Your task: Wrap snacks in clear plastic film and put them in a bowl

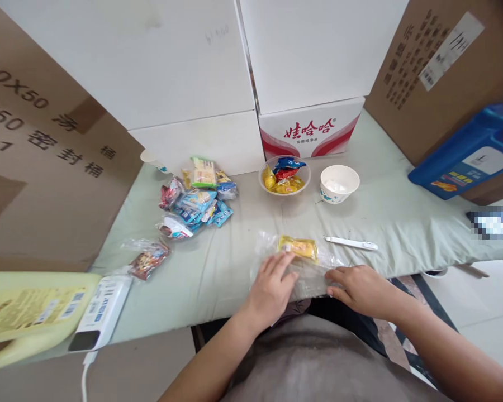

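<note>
A clear plastic bag [305, 273] lies flat near the table's front edge with a yellow snack packet [298, 247] inside it at the far side. My left hand [272, 285] rests flat on the bag's left part, fingers stretched toward the yellow packet. On the bag's right part lies my right hand [360, 287], fingers extended leftward and pressing the plastic. A white pen-like tool [351, 243] sits just beyond my right hand.
A heap of snack packets [197, 198] lies at the left. A glass bowl of snacks [284, 176] and a white paper cup [339, 183] stand before white boxes [310, 131]. Cardboard boxes flank both sides; a blue jug [465, 153] lies at the right, a yellow jug [29, 312] at the left.
</note>
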A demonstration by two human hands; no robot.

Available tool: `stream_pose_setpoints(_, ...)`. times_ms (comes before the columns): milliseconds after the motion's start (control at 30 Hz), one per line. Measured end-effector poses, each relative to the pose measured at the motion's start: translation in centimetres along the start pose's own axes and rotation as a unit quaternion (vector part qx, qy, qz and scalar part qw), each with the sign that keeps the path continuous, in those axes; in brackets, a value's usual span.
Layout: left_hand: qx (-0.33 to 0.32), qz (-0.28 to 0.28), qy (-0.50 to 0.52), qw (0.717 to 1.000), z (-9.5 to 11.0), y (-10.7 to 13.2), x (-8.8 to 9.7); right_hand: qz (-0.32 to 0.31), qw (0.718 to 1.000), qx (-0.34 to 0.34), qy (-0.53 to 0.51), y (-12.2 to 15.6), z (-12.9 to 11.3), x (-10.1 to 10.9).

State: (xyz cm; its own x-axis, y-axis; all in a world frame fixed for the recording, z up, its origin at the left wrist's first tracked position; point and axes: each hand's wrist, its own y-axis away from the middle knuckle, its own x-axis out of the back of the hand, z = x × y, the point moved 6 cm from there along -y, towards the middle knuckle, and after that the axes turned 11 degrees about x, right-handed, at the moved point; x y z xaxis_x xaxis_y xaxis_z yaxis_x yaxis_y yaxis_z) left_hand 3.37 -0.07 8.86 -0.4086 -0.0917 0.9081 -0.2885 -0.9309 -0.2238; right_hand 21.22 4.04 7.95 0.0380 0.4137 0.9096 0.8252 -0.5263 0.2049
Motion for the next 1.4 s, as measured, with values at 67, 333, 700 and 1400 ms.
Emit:
stream_pose_setpoints(67, 0.036, 0.039, -0.053, 0.997, -0.9, -0.8, 0.3, -0.005, 0.996, -0.065, 0.054, -0.4, 0.3, -0.3)
stream_pose_setpoints(333, 0.046, 0.092, -0.031, 0.994, -3.0, -1.4, -3.3, 0.218, 0.971, 0.053, 0.075, -6.0, -1.4, 1.1)
stream_pose_setpoints(700, 0.093, 0.042, 0.01, 0.995, -4.5, 0.0, -5.1, 0.366, 0.91, -0.056, -0.188, -9.3, 6.9, 5.2)
stream_pose_setpoints(1400, 0.13, -0.006, -0.049, 0.99, -4.2, -0.1, -5.0, 0.206, 0.952, 0.216, 0.071, -10.1, -0.7, 2.0)
